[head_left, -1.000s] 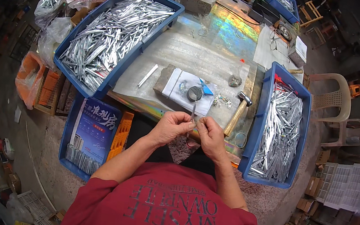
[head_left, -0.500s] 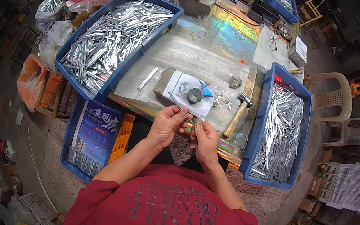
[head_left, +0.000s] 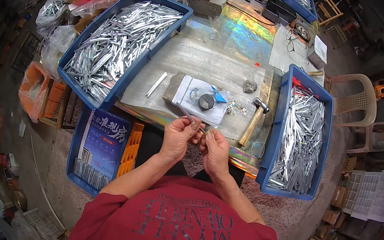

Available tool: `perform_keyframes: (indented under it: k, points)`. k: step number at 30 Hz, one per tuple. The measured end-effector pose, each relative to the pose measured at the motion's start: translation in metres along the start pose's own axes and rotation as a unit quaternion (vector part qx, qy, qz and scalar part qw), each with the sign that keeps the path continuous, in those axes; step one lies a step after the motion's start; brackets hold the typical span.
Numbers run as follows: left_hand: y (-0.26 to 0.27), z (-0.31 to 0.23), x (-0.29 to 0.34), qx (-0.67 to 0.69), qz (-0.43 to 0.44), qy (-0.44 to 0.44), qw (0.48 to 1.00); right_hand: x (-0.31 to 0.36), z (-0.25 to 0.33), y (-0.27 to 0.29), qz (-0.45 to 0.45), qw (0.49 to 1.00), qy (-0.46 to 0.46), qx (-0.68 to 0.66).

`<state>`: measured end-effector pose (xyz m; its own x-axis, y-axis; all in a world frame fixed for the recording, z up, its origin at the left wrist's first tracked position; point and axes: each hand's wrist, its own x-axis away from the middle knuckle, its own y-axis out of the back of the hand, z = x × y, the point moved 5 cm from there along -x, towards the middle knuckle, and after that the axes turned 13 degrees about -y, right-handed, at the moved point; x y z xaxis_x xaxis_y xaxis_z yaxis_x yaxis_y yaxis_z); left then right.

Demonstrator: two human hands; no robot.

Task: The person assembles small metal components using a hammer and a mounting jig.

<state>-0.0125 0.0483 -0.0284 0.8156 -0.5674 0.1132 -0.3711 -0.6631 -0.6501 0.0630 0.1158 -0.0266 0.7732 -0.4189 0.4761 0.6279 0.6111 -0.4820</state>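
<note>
My left hand (head_left: 180, 139) is closed around a thin grey metal strip (head_left: 184, 111), whose far end sticks out toward the paper-covered block. Close beside it, my right hand (head_left: 215, 153) pinches thumb and fingers together at the strip's near end; what lies between those fingertips is too small to make out. Just beyond the hands, the block (head_left: 172, 89) bears a white paper sheet (head_left: 184, 95) with a dark round piece (head_left: 206, 103) on it. A hammer (head_left: 251, 126) with a wooden handle lies to the right, past several small pieces (head_left: 235, 108). One silvery strip (head_left: 157, 84) rests left of the block.
Blue bins of silvery strips stand left (head_left: 131, 80) and right (head_left: 276, 145) of the work table. Below the left one is another blue bin (head_left: 72, 153) with a printed board and an orange crate (head_left: 131, 148). A stone-like lump (head_left: 250, 86) and a plastic chair (head_left: 357, 100) are to the right.
My right hand has moved up and closer to my left, its fingertips now meeting the strip's near end. The strip points slightly more to the left.
</note>
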Motion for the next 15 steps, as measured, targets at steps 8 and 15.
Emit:
perform_keyframes:
  k: [8,15]
  points:
    - [-0.005,-0.012,0.007,-0.115,0.030,-0.109,0.987,0.004,-0.001,-0.009,0.018,0.992,-0.047,-0.113]
    - [0.002,-0.013,-0.016,-0.135,0.010,-0.130,0.982,-0.006,0.003,-0.005,0.020,0.999,-0.017,-0.039]
